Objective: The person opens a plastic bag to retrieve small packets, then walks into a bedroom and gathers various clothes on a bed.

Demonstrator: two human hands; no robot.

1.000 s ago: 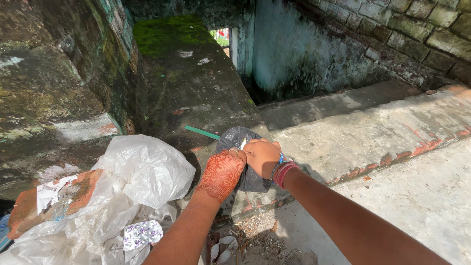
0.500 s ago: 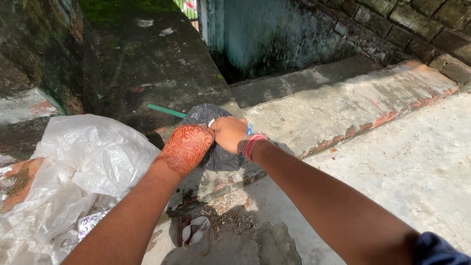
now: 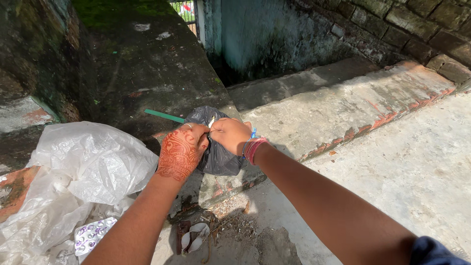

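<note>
A small black plastic bag (image 3: 220,158) rests on the edge of a low concrete ledge (image 3: 314,115). My left hand (image 3: 179,151), patterned with red-brown henna, grips the bag's left side near its top. My right hand (image 3: 232,134), with pink and blue bands at the wrist, pinches the bag's top, where a small white scrap (image 3: 211,121) sticks out. The two hands touch each other over the bag. The bag's contents are hidden.
A large crumpled white plastic sheet (image 3: 83,172) lies at the left, with a blister pack of pills (image 3: 91,235) at its lower edge. A green strip (image 3: 164,116) lies behind the bag. Debris (image 3: 194,235) sits below the ledge. Mossy walls (image 3: 39,54) and a dark drop (image 3: 230,73) lie beyond.
The view shifted, so the hands and bag now sit further left and higher in frame. My left hand has turned slightly, its fingers working at the bag's top. The bag stays on the ledge.
</note>
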